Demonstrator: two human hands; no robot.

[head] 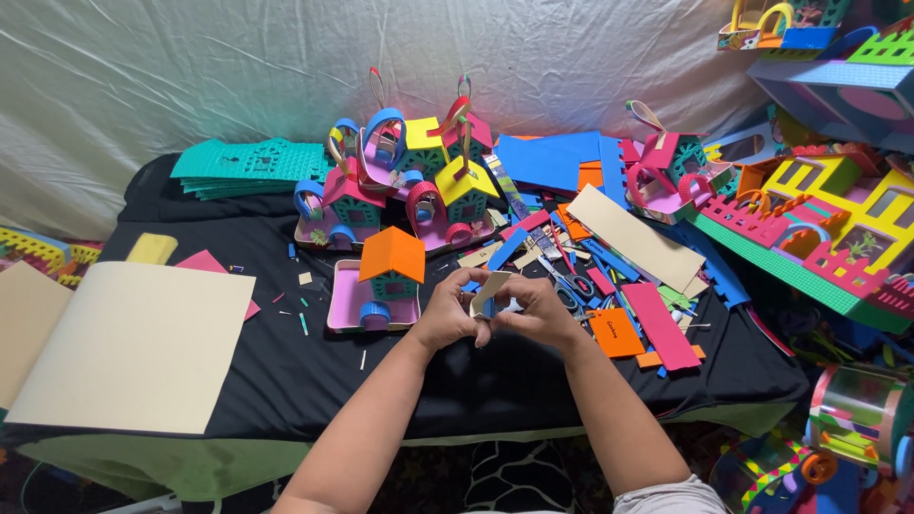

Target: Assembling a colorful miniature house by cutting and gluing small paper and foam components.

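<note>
Over the black-covered desk (pixel 286 381), left hand (pixel 446 314) and right hand (pixel 538 312) meet, both grips pinched shut on a small curved beige foam strip (pixel 488 288), likely to bend it. Just left of the grip: orange-roofed foam house on pink base (pixel 381 281). Right: blue-handled scissors (pixel 569 284), crowded foam scraps (pixel 657 328). Open cloth lies nearer the body.

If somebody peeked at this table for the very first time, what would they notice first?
Probably the cluster of bright little foam houses with curly handles at the back of the black-covered table, pink, yellow, blue and orange. Right in the middle, the left hand and right hand pinch a small cream paper strip together. A big cream sheet of card lies on the left, and colourful foam scraps pile up on the right.
</note>
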